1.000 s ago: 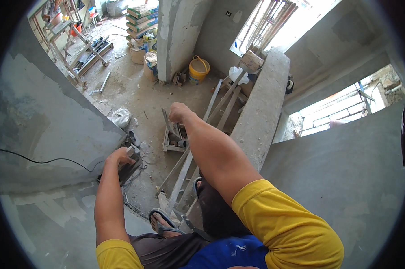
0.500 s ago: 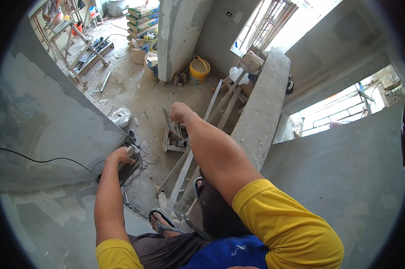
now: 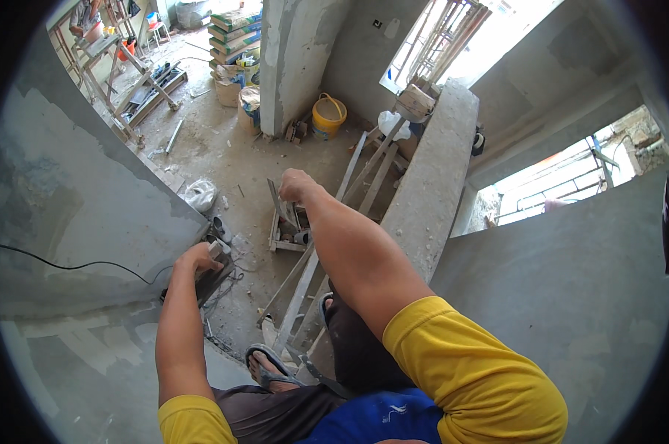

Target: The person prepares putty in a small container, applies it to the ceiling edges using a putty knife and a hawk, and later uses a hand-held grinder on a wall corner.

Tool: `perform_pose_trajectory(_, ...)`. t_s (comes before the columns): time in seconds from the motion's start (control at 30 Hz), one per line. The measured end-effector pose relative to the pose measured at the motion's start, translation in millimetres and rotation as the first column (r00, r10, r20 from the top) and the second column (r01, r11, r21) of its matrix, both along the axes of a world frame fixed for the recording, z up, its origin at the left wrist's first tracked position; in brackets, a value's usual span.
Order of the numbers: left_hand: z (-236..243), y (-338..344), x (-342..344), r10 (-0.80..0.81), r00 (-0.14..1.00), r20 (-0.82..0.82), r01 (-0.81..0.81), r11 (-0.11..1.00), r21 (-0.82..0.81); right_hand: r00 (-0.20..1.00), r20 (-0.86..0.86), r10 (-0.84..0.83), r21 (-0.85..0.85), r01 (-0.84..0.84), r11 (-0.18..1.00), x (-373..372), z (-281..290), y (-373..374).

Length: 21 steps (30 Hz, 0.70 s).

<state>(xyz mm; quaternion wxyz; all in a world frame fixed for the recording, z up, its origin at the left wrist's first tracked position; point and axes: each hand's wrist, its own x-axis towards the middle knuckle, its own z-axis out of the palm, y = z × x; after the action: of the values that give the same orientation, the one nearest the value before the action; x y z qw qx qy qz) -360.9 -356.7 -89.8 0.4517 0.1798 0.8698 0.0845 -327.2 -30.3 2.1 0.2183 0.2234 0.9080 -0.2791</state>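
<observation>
My left hand [image 3: 195,257] is low on the left, near the plastered wall, closed round the pale handle of a flat dark grey board [image 3: 214,283] seen nearly edge-on. Stretched out ahead, my right hand [image 3: 295,184] is in a fist. Beside and below its fingers shows the thin flat blade of what looks like a plastering trowel [image 3: 274,196]; its handle is hidden by the hand. Beneath my right forearm, a small wooden box [image 3: 286,245] with loose items stands lower down, partly covered by the arm.
A plank [image 3: 434,177] slopes along my right, with metal and wooden bars [image 3: 302,296] below. My sandalled foot [image 3: 268,366] rests beside them. A yellow bucket [image 3: 328,118] stands by the pillar; stacked bags [image 3: 236,37] are farther back. A black cable [image 3: 75,265] crosses the left wall.
</observation>
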Motion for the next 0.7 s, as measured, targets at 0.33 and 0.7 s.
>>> perform_pose_trajectory(0.33, 1.7, -0.5, 1.3, 0.009, 1.000, 0.003, -0.009, 1.000, -0.009, 1.000, 0.001, 0.008, 0.000, -0.008, 1.000, -0.2, 0.8, -2.0)
perform_pose_trajectory(0.7, 2.6, 1.2, 2.0, 0.018, 1.000, -0.003, -0.018, 1.000, -0.006, 0.999, -0.033, 0.028, 0.050, -0.027, 0.998, -1.8, -4.8, -2.0)
